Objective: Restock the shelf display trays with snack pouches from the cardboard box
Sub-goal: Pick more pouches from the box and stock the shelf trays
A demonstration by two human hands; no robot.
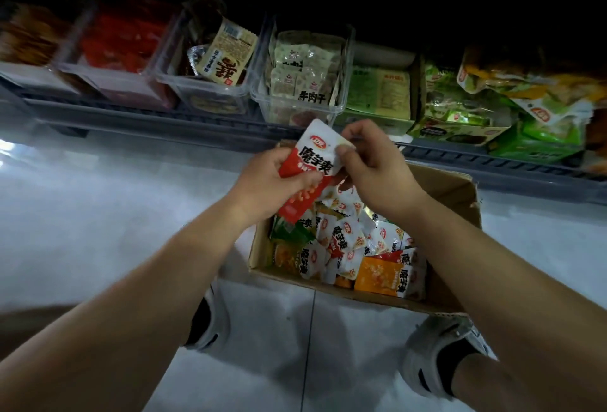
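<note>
Pale floor tiles [98, 214] lay below; red-and-white snack pouches [315, 155] were pinched by the left hand [272, 178] and right hand [374, 165] over the open cardboard box [456, 195]. Placement into a clear plastic shelf tray [262, 96] was judged next.

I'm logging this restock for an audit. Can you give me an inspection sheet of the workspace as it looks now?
Surface: pale tiled floor; open cardboard box stands on it.
Job's things: box holds loose snack pouches in white-red, orange and green; clear trays on the shelf are partly filled.
Clutter: nothing seen.
Grippers: left hand grips a red-and-white pouch above the box; right hand pinches its top edge.
Cables: nothing seen.
Surroundings: dim shelving; person's shoes at the box's near side.
</note>
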